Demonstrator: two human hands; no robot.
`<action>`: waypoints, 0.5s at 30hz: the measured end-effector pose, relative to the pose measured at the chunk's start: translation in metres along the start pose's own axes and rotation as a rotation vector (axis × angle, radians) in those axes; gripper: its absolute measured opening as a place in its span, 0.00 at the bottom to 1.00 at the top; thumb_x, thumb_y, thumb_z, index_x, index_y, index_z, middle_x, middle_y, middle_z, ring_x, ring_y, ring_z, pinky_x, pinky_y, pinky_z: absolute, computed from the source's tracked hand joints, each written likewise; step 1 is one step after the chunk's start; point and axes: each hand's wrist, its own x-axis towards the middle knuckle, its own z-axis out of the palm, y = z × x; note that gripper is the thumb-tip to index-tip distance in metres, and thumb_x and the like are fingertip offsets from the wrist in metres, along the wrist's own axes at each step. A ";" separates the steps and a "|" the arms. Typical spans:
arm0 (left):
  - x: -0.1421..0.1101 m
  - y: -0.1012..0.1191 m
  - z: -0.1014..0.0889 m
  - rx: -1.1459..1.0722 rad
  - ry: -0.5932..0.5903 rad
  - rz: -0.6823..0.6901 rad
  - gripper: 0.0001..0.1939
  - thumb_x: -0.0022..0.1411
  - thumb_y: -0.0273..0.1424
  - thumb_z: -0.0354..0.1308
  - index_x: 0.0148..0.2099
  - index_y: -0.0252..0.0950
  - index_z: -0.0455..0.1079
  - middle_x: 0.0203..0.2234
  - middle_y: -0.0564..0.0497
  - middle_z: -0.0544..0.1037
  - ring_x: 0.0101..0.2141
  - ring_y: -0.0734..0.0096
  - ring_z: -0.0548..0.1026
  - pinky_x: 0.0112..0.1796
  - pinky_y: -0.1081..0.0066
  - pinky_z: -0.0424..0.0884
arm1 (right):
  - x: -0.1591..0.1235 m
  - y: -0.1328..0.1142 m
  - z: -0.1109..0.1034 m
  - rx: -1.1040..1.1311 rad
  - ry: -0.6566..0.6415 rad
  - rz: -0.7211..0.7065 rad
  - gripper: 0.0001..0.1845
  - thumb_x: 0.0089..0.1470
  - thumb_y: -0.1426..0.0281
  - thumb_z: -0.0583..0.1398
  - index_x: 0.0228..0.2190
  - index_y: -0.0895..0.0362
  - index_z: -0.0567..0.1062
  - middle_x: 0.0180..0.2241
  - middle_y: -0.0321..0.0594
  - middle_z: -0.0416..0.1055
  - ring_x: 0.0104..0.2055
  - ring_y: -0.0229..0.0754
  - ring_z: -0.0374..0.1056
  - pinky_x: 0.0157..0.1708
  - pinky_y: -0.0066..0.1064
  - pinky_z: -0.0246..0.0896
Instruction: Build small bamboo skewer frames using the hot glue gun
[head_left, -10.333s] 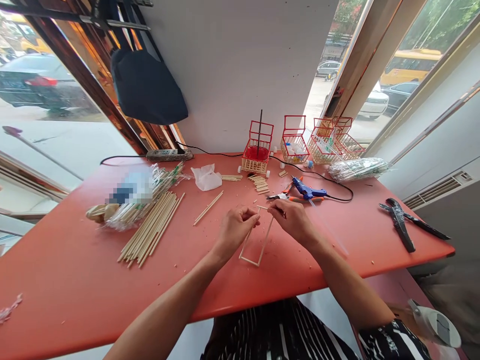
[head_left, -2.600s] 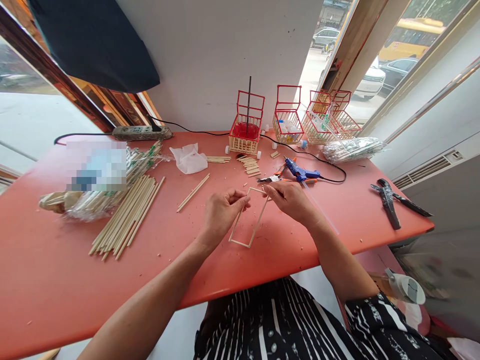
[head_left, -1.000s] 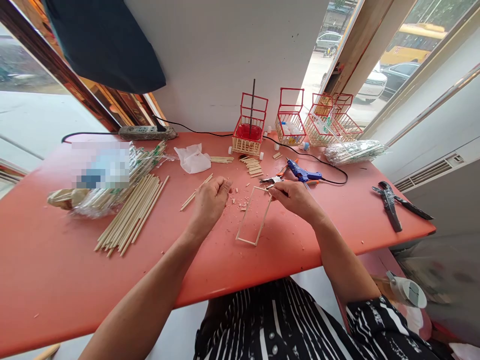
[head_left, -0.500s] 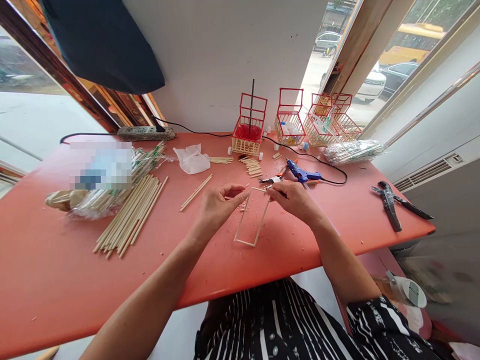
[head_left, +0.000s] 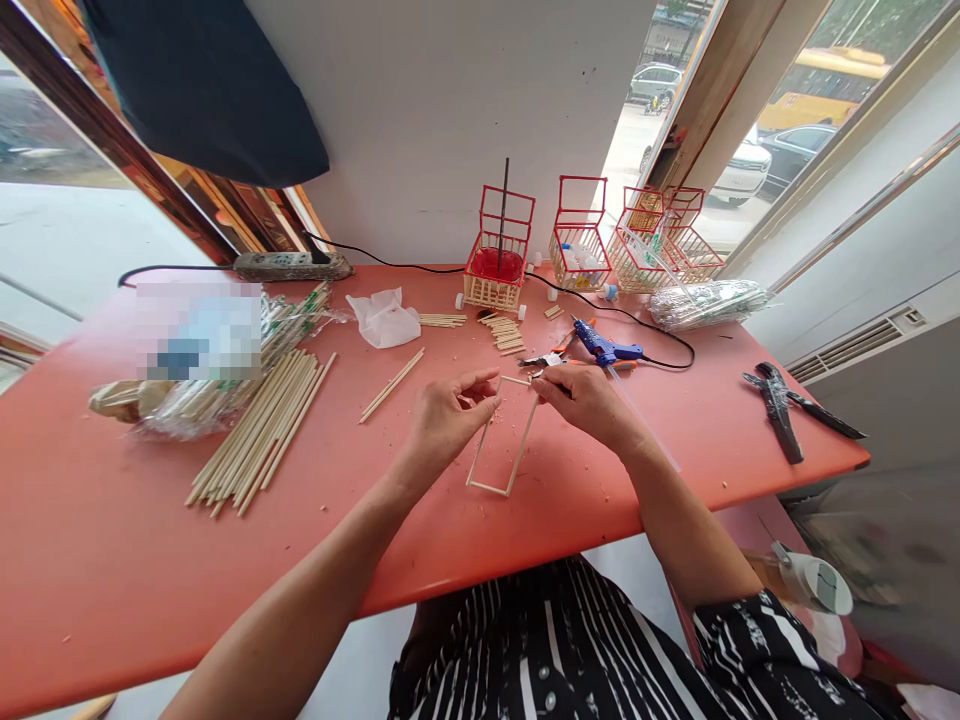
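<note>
A narrow rectangular frame of thin wooden sticks (head_left: 517, 455) stands out over the red tabletop, its near end toward me. My right hand (head_left: 574, 392) pinches the frame's far right corner between thumb and forefinger. At the far left corner is my left hand (head_left: 454, 408), thumb and forefinger closed around the stick there; the exact contact is partly hidden by the fingers. Just beyond my right hand lie a blue glue gun (head_left: 606, 346) and orange-handled pliers (head_left: 551, 359). Short cut sticks (head_left: 504, 333) lie beyond the frame.
Long sticks (head_left: 259, 435) and plastic-wrapped bundles lie left. Two loose sticks (head_left: 391, 386) are near my left hand. Along the wall stand several red-topped stick baskets (head_left: 495, 290). A power strip (head_left: 292, 266) feeds a black cord. Black shears-like tool (head_left: 781, 412) lies right.
My left hand has moved slightly right, bringing its thumb and forefinger onto the frame's far left corner. My right hand keeps its pinch, and the frame has barely shifted.
</note>
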 end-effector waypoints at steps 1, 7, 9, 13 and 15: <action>0.000 0.000 0.000 0.003 0.003 0.005 0.24 0.53 0.34 0.63 0.52 0.35 0.78 0.32 0.49 0.82 0.28 0.69 0.77 0.32 0.70 0.73 | 0.000 0.000 0.000 0.003 0.000 -0.003 0.19 0.65 0.67 0.55 0.21 0.57 0.69 0.23 0.36 0.72 0.26 0.36 0.65 0.30 0.27 0.53; 0.001 -0.002 0.000 -0.017 -0.015 -0.020 0.14 0.54 0.38 0.62 0.39 0.35 0.80 0.26 0.48 0.82 0.27 0.65 0.78 0.30 0.69 0.72 | 0.000 0.001 0.001 0.008 0.000 0.004 0.18 0.65 0.67 0.55 0.22 0.57 0.70 0.24 0.36 0.73 0.27 0.36 0.66 0.31 0.27 0.55; 0.002 -0.005 0.000 -0.056 -0.034 -0.029 0.13 0.55 0.40 0.62 0.35 0.35 0.80 0.24 0.49 0.81 0.27 0.65 0.78 0.31 0.68 0.71 | 0.000 0.001 0.001 0.016 0.002 -0.001 0.18 0.64 0.68 0.55 0.22 0.57 0.71 0.24 0.37 0.73 0.27 0.36 0.66 0.31 0.27 0.55; 0.004 -0.009 0.001 -0.153 -0.100 -0.079 0.13 0.55 0.41 0.62 0.31 0.35 0.78 0.24 0.50 0.80 0.27 0.67 0.76 0.33 0.68 0.71 | 0.000 0.003 0.002 0.024 0.005 -0.021 0.17 0.64 0.68 0.56 0.23 0.58 0.72 0.24 0.37 0.73 0.28 0.36 0.66 0.31 0.27 0.55; 0.004 -0.009 0.000 -0.202 -0.125 -0.108 0.14 0.53 0.42 0.63 0.31 0.35 0.77 0.24 0.50 0.79 0.27 0.68 0.76 0.33 0.69 0.71 | 0.000 0.003 0.003 0.021 0.006 -0.025 0.17 0.65 0.68 0.56 0.24 0.58 0.72 0.24 0.37 0.73 0.27 0.36 0.66 0.31 0.27 0.55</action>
